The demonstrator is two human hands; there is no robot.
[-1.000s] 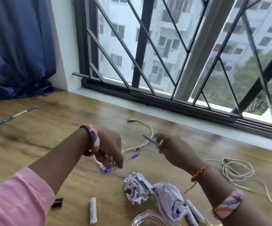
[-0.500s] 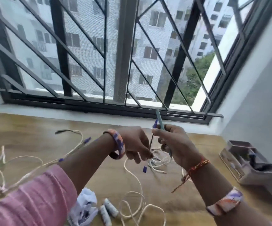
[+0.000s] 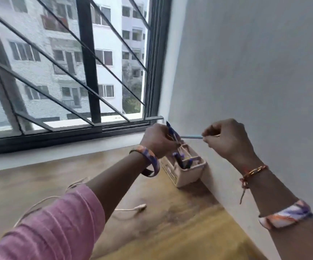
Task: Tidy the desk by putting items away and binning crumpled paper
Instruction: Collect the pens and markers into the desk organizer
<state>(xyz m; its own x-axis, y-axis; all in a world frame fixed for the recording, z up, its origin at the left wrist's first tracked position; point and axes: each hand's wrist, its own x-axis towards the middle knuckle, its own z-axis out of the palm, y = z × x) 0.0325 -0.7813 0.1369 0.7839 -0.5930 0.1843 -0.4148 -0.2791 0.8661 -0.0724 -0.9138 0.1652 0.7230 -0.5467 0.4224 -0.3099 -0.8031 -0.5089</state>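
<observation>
A beige desk organiser (image 3: 186, 175) stands on the wooden desk (image 3: 170, 212) against the grey wall at the right; blue pens stick up from its compartments. My left hand (image 3: 157, 140) hovers just above the organiser and grips blue pens (image 3: 169, 129), their tips pointing down toward it. To its right, at about the same height, my right hand (image 3: 225, 139) pinches a light blue pen (image 3: 191, 137) that lies level and points left. No crumpled paper is in view.
A white cable (image 3: 131, 209) with a plug end lies on the desk near my left forearm. The window sill and black window bars run along the back. The grey wall closes off the right side.
The view has swung right, from the paper balls and cables to the organiser by the wall. Both hands carried their pens over it; the light blue pen went from upright to level.
</observation>
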